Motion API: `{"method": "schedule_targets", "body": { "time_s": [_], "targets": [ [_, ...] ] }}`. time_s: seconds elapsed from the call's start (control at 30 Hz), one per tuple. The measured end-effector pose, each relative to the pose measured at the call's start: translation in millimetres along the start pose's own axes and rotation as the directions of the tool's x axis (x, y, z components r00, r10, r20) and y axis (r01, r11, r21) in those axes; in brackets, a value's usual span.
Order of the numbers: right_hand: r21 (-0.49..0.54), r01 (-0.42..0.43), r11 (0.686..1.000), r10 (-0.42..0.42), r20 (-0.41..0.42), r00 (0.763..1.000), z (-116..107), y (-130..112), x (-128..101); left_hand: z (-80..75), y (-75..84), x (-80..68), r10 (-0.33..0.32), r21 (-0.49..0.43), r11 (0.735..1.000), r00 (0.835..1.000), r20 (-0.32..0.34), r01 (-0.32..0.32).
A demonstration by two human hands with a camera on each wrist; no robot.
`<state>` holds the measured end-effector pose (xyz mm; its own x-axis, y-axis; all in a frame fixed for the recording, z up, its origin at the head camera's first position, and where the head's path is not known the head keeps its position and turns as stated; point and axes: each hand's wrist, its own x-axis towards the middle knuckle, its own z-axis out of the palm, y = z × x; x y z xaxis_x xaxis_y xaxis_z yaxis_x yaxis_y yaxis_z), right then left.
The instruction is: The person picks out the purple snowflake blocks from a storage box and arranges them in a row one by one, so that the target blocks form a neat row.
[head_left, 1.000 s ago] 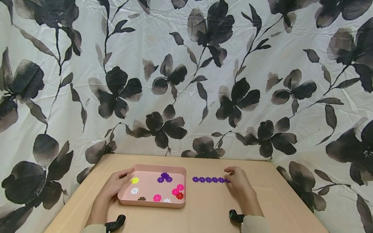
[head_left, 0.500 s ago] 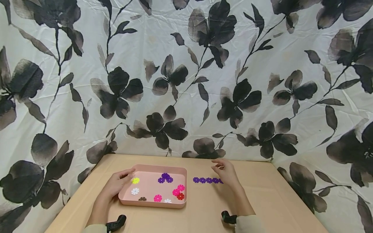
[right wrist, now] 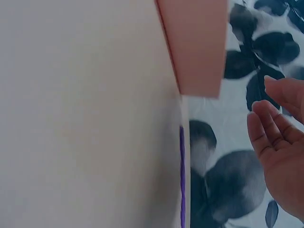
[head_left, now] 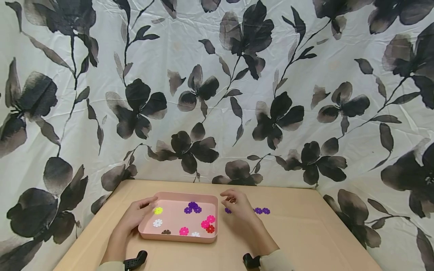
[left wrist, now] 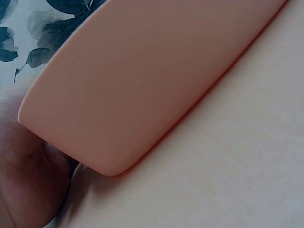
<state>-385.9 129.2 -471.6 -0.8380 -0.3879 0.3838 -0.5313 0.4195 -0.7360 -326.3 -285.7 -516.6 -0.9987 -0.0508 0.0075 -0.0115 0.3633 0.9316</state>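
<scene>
Head view: the right hand [head_left: 241, 207] has moved from the row of purple flower-shaped plastic discs [head_left: 262, 210] on the tabletop [head_left: 305, 233] toward the shallow pink plastic tray [head_left: 179, 237], fingers relaxed, empty; the left hand [head_left: 135, 213] holds the tray's corner

Two bare hands: left hand [head_left: 133, 216], right hand [head_left: 240, 206]. Pale beige/cream long sleeves, cuffs just at frame bottom. Black wrist cam mount w/ strap on each wrist [head_left: 135, 260], [head_left: 251, 260]. No rings/watch visible.
</scene>
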Motion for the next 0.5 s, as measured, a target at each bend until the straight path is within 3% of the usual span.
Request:
{"method": "schedule_targets", "body": {
  "time_s": [0.27,0.5],
  "targets": [
    [0.077,-0.143,0.987,0.137,0.078,0.988,31,-18,0,-1.1,0.3,-0.7,-0.006,-0.012,1.000,1.000,0.006,0.006],
    [0.015,-0.055,0.998,0.052,0.127,0.991,59,-28,12,-3.4,0.1,-0.6,-0.014,-0.008,1.000,1.000,0.022,0.015]
  ]
}}
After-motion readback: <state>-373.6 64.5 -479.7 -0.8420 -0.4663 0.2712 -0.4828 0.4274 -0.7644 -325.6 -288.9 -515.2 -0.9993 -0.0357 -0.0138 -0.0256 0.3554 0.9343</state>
